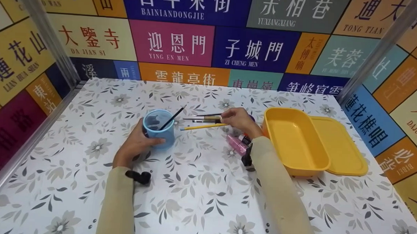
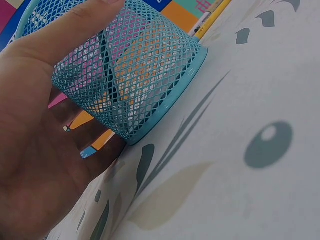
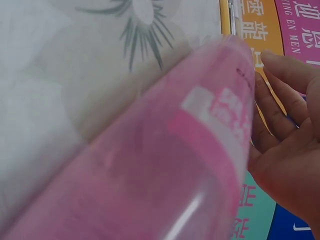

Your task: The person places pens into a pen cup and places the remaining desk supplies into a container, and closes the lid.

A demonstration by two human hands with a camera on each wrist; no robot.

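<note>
My left hand (image 1: pixel 137 140) grips a light blue mesh pen cup (image 1: pixel 163 140) from its left side, thumb across the front. A black pencil (image 1: pixel 173 117) leans inside the cup, its tip above the rim. To the right, several slim pens (image 1: pixel 205 118) lie side by side, with a yellow pencil (image 1: pixel 204 126) just in front. My right hand (image 1: pixel 241 120) reaches over the pens' right ends. In the right wrist view its thumb and fingers stand apart, nothing showing between them; a pink clear tube (image 3: pixel 165 150) hides some fingertips.
The pink tube (image 1: pixel 236 144) lies beneath my right wrist, beside a small black item (image 1: pixel 244 138). A yellow plastic box (image 1: pixel 295 140) stands to the right, its yellow lid (image 1: pixel 348 146) beyond it. Signboard-patterned panels (image 1: pixel 173 43) border the flowered tabletop (image 1: pixel 191 193).
</note>
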